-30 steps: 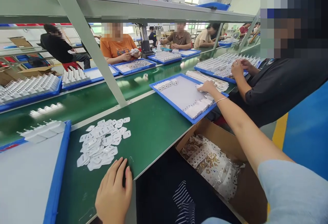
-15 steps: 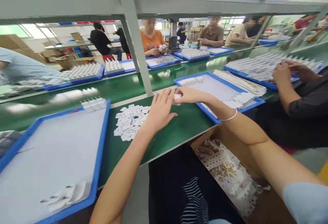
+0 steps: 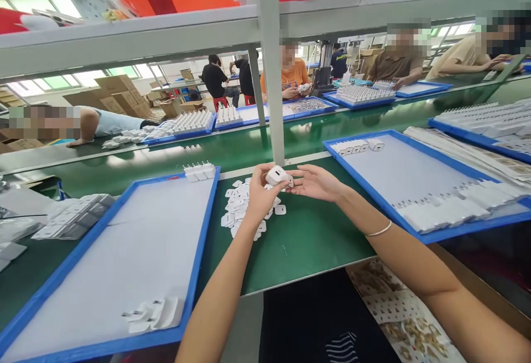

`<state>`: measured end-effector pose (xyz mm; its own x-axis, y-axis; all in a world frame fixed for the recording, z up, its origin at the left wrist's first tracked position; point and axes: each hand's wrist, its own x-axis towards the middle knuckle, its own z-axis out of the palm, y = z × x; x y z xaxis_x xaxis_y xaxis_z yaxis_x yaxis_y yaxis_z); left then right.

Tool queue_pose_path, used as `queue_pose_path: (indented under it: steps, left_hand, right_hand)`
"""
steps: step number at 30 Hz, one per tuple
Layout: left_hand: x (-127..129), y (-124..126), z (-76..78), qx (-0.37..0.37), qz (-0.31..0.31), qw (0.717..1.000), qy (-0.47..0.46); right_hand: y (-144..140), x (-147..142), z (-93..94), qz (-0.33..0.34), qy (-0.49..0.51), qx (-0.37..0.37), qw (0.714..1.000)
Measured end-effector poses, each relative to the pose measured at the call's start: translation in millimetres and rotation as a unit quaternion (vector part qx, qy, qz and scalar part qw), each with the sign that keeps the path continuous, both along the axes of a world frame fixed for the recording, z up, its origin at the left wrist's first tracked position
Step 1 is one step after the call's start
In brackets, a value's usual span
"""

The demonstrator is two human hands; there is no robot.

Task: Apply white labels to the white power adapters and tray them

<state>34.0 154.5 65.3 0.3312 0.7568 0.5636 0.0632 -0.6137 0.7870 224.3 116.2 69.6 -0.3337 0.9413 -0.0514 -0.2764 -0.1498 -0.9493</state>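
My left hand [image 3: 262,197] is wrapped round a white plug charger [image 3: 277,175], whose end with a dark slot faces me. Close against it, a small white slotted cover [image 3: 290,182] sits at the fingertips of my right hand [image 3: 313,184], pinched there with the fingers partly stretched. Below and behind my left hand, a pile of similar white covers [image 3: 236,208] lies on the green bench [image 3: 302,247]. One loose cover [image 3: 280,209] rests at the right side of the pile.
A blue-rimmed tray [image 3: 207,213] on the left carries white chargers [image 3: 155,314] at two corners. Another blue-rimmed tray [image 3: 369,202] on the right holds rows of chargers [image 3: 464,205]. A shelf post [image 3: 269,75] rises behind my hands. Co-workers sit across the bench.
My view has swung left. My hands have turned and moved apart a little, bringing the charger's slotted end into sight; before, my left hand's spread fingers covered most of it.
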Motion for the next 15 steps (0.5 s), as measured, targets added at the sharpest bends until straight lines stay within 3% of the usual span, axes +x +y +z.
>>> queue_pose_path:
  steps: [4,9,11,15]
  left_hand:
    - [-1.9,-1.1,-1.0,-0.116,0.026,0.992,-0.036]
    - [-8.3,3.7,-2.5,-0.156,0.071,0.985,0.015]
    - [-9.3,4.5,-0.8,-0.171,0.061,0.983,0.025]
    - [-9.4,3.2,6.4,-0.164,-0.021,0.986,0.020]
  right_hand:
    - [-10.2,4.8,-2.1,-0.001,0.036,-0.042,0.998]
    - [-13.4,2.4,-3.0,-0.062,-0.024,-0.025,0.997]
    - [-12.0,2.0,-4.7,-0.114,-0.063,-0.001,0.991]
    - [-8.7,2.5,-9.3,-0.196,-0.147,0.098,0.965]
